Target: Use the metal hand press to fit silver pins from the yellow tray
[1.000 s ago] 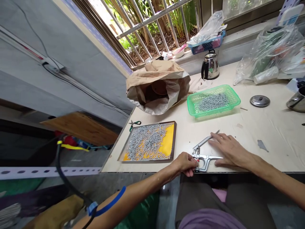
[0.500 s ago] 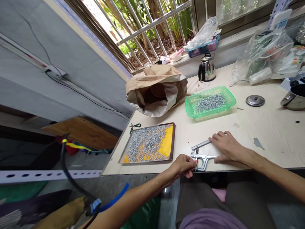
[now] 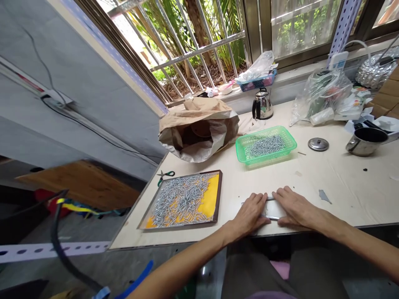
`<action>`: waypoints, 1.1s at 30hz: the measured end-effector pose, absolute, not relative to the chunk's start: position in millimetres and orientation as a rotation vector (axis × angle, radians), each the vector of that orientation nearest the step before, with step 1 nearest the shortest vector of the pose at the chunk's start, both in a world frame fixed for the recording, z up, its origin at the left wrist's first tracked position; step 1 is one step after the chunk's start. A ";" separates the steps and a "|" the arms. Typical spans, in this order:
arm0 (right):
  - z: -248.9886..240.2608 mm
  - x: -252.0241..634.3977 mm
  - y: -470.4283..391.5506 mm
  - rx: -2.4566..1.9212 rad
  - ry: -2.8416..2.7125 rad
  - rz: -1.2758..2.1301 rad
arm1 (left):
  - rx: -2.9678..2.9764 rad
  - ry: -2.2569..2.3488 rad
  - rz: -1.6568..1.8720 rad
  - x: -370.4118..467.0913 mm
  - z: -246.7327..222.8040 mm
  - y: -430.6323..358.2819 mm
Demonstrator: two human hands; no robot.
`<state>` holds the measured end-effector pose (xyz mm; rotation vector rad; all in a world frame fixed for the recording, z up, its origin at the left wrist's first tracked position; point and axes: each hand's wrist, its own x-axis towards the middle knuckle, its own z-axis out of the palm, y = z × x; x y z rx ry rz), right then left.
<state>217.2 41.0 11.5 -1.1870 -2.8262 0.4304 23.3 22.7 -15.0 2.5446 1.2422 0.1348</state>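
Pale table (image 3: 349, 174). Brown paper bag (image 3: 202, 109) toward back. Shallow tray (image 3: 219, 195) of metal pins (image 3: 183, 195), left of hands. Green basket (image 3: 267, 160), more metal pins inside, beyond hands. Left hand (image 3: 251, 212) curled over one end of silver hand tool (image 3: 272, 217); right hand (image 3: 294, 209) gripping other end, fingers at upper handle, thumb at lower. Tool between hands, near table's front edge, mostly covered.

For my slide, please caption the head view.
Left hand and right hand hold a tool near a tray of metal pieces.
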 end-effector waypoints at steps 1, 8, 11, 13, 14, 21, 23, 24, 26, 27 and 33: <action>10.4 219.4 41.1 -1.183 -2.812 0.400 | 2.547 1.261 0.107 23.1 -15.0 23.0; -14.4 220.4 41.1 -1.072 -2.757 0.327 | 2.562 1.432 0.148 32.9 -26.8 15.8; -18.2 221.9 39.7 -1.063 -2.722 0.274 | 2.595 1.419 0.178 34.5 -29.3 17.7; -15.6 226.4 41.7 -1.038 -2.691 0.272 | 2.615 1.420 0.221 33.4 -31.0 17.5; -13.4 229.6 44.2 -1.029 -2.681 0.289 | 2.626 1.429 0.266 33.0 -32.7 15.8; -12.3 243.2 80.4 -1.243 -2.819 0.434 | 2.628 1.436 0.597 51.3 -50.9 -23.3; -13.3 238.2 88.1 -1.293 -2.818 0.318 | 2.558 1.420 0.603 59.8 -49.3 -31.2; -12.0 234.3 90.9 -1.309 -2.810 0.250 | 2.514 1.423 0.601 63.1 -47.2 -33.2; -5.7 223.6 95.1 -1.350 -2.788 0.131 | 2.431 1.426 0.600 67.0 -41.9 -34.3; -1.0 216.8 96.1 -1.387 -2.765 0.078 | 2.398 1.426 0.602 67.7 -39.5 -34.0; 15.5 160.2 77.1 -0.982 -2.833 0.211 | 2.361 1.313 0.657 67.6 -46.6 -32.3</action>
